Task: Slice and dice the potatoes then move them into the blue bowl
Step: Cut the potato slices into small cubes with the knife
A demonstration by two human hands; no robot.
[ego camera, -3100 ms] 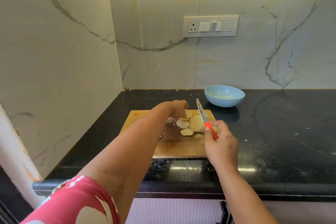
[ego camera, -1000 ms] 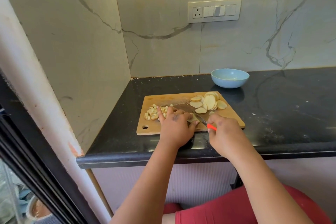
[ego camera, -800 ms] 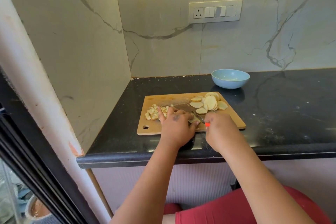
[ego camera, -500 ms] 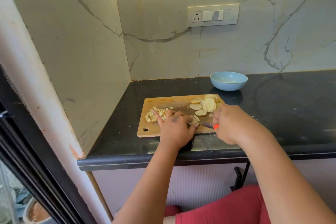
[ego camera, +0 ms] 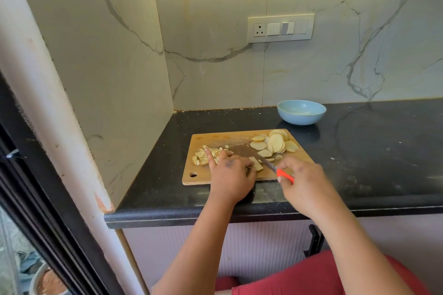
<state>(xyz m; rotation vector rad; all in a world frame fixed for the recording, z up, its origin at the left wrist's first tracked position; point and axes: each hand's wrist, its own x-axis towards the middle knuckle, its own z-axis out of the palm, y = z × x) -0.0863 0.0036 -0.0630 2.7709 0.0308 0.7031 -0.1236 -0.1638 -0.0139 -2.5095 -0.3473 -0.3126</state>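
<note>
Step in hand: dicing. The rectangular wooden cutting board (ego camera: pixel 223 178) sits at the front edge of the black stone counter (ego camera: pixel 374 151), near its left end. The left hand (ego camera: pixel 231 173) presses down on a small stack of pale potato slices (ego camera: pixel 257 165) at the board's front middle; index finger stretched out toward the left, other fingers look curled over the stack, so it reads as holding the slices down. The right hand (ego camera: pixel 304 182) is clamped round the orange handle of a small knife (ego camera: pixel 272 166), blade angled back-left across the board, edge at or just above the held stack; contact not certain.

Diced potato pieces (ego camera: pixel 203 154) lie in a heap at the board's left side, touching the left index finger. Uncut round potato slices (ego camera: pixel 275 145) are fanned at the back-right corner. The light blue round bowl (ego camera: pixel 301 112) stands behind the board toward the counter's back edge, well apart from both hands; no potato visible in it.

Progress judgement: slicing looks done, dicing under halfway, no transfer yet.

Next move calls for short downward cuts across the stack, left fingertips kept clear of the blade.
</note>
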